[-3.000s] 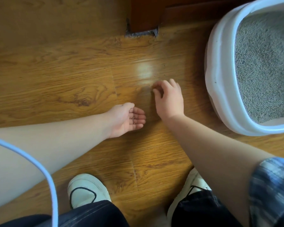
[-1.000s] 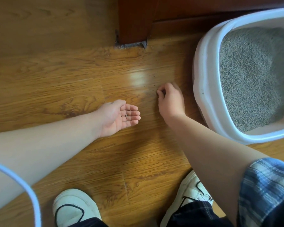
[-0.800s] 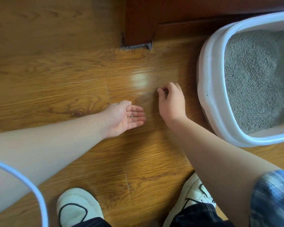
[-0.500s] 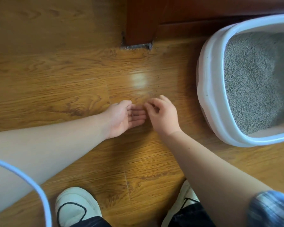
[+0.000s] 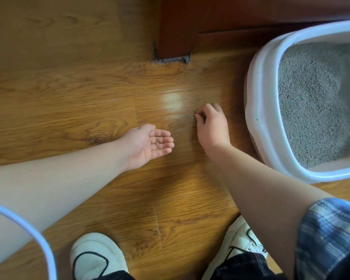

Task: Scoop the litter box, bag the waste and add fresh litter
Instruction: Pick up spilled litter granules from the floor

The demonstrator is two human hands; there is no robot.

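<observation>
A white litter box (image 5: 257, 110) stands at the right on the wooden floor, filled with grey litter (image 5: 315, 102). My left hand (image 5: 148, 146) lies palm up just above the floor, fingers straight, with several small litter grains (image 5: 157, 143) resting on the fingers. To its right, my right hand (image 5: 210, 126) is palm down with fingertips curled together on the floor, pinching at stray grains (image 5: 195, 118) left of the box.
A dark red wooden post (image 5: 176, 29) and skirting stand at the back, with dust at the post's foot. My two white shoes (image 5: 97, 257) are at the bottom. A pale blue cable (image 5: 38, 239) curves through the bottom left corner.
My right hand came over to my left palm half a second ago, then moved back up and right to the floor beside the box. The left hand stayed put.
</observation>
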